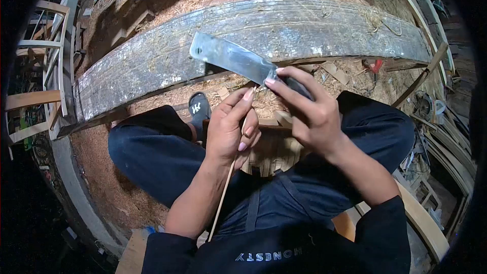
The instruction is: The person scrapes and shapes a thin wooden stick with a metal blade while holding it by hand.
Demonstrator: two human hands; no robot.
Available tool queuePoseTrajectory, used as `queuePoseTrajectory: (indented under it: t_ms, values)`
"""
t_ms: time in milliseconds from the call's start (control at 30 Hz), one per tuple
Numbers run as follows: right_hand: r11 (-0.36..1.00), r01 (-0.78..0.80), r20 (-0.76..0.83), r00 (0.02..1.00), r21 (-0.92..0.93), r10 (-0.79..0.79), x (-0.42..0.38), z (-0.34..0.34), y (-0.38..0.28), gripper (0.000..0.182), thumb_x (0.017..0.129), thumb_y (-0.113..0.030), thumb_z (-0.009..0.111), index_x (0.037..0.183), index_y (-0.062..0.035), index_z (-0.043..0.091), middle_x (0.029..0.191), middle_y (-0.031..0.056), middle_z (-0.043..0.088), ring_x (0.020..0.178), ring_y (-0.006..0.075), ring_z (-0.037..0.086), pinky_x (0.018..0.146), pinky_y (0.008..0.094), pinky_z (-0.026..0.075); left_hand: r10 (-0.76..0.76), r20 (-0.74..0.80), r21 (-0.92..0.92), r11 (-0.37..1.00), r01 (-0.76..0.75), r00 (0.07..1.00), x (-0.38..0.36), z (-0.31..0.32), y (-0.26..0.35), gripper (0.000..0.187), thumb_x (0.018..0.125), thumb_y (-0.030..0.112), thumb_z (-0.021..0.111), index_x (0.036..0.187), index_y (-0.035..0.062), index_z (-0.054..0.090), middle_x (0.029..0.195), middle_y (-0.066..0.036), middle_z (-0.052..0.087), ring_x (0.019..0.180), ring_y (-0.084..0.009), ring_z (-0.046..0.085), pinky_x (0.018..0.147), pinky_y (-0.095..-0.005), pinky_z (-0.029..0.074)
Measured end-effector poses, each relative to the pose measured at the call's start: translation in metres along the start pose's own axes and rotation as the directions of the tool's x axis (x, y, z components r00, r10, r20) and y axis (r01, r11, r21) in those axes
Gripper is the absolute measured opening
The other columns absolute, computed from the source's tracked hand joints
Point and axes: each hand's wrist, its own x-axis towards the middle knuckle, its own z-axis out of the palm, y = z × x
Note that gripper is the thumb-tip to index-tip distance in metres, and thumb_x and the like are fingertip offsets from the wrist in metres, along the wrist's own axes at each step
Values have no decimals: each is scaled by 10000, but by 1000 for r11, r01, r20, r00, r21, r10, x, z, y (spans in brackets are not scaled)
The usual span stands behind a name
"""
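My right hand (315, 110) is closed around the dark handle of a broad cleaver-like knife (231, 57). Its wide steel blade points up and to the left, with a small hole near the far end. My left hand (228, 128) grips a thin pale strip of wood or cane (221, 200), which runs down past my wrist towards my lap. The strip's upper end is at my left fingertips, right by the lower edge of the blade near the handle.
A long weathered plank (284, 28) crosses in front of me, above shavings on the ground. My bent knees flank my hands, and a sandalled foot (199, 105) rests below the plank. Wooden frames (56, 76) stand left; curved wood pieces (446, 144) lie right. Something red (376, 66) sits near the plank.
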Motion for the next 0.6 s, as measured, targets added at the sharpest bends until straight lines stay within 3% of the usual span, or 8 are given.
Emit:
queuePoseTrajectory:
  t_ms: [100, 167, 200, 267, 300, 333, 433, 600]
  values:
    - [1000, -16, 32, 999, -7, 16, 0, -6, -4, 552, 741, 5, 658, 1271, -149, 658, 1240, 116, 612, 985, 288, 658, 794, 349, 550, 20, 43, -28, 999, -19, 999, 2, 5, 1, 339, 1034, 228, 519, 1293, 10, 526, 514, 12, 427, 319, -65, 268, 337, -229, 247]
    - [947, -136, 2, 990, 290, 142, -1, -1, -1, 439, 854, -15, 631, 1282, -114, 647, 1201, 120, 621, 990, 230, 655, 781, 330, 541, 3, 38, 7, 1000, -3, 999, 2, 6, 0, 362, 1056, 235, 451, 1338, 13, 495, 488, 32, 388, 299, -53, 263, 311, -216, 233]
    - [947, -134, 2, 990, 292, 139, -1, -2, -1, 439, 854, -15, 631, 1282, -114, 647, 1201, 120, 621, 990, 230, 655, 781, 330, 541, -4, 32, 24, 1000, 4, 999, 1, 7, 1, 375, 1068, 239, 418, 1361, 15, 480, 474, 42, 368, 289, -47, 261, 298, -210, 226]
    - [750, -408, 57, 893, 520, 446, 1, -12, -2, 326, 970, -61, 564, 1290, -60, 629, 1153, 115, 623, 935, 156, 650, 728, 297, 531, -4, 29, 38, 999, 2, 1000, 0, 8, 3, 358, 1070, 244, 411, 1325, 8, 499, 473, 41, 366, 289, -49, 262, 297, -211, 228]
    - [635, -498, 117, 831, 590, 543, 3, -20, -3, 322, 1031, -140, 510, 1313, -3, 588, 1045, 99, 636, 822, 104, 638, 659, 271, 534, -8, 28, 51, 999, 6, 1000, 0, 9, 3, 348, 1072, 249, 404, 1288, 1, 519, 472, 41, 365, 288, -51, 264, 296, -212, 230]
    - [421, -576, 222, 737, 701, 638, 5, -26, -1, 345, 1054, -199, 473, 1287, 39, 561, 977, 113, 656, 716, 125, 653, 625, 262, 550, -7, 28, 49, 999, 6, 1000, -1, 10, 3, 348, 1072, 249, 404, 1288, 1, 519, 472, 41, 365, 288, -51, 264, 296, -212, 230]
    - [240, -504, 248, 718, 830, 651, 8, -36, 10, 373, 1064, -287, 433, 1183, 47, 549, 991, 158, 673, 703, 193, 681, 636, 304, 592, -12, 44, 70, 997, 9, 999, 0, 12, 4, 322, 1074, 255, 403, 1199, -5, 544, 477, 34, 379, 293, -58, 279, 304, -215, 240]
    - [35, -505, 364, 667, 862, 650, 7, -45, 4, 385, 1068, -274, 385, 1280, 38, 464, 1108, 203, 634, 694, 219, 680, 614, 347, 613, -31, 111, 172, 985, 11, 993, 8, 10, 0, 320, 1074, 273, 407, 1172, -3, 537, 498, 17, 417, 311, -63, 307, 332, -212, 266]
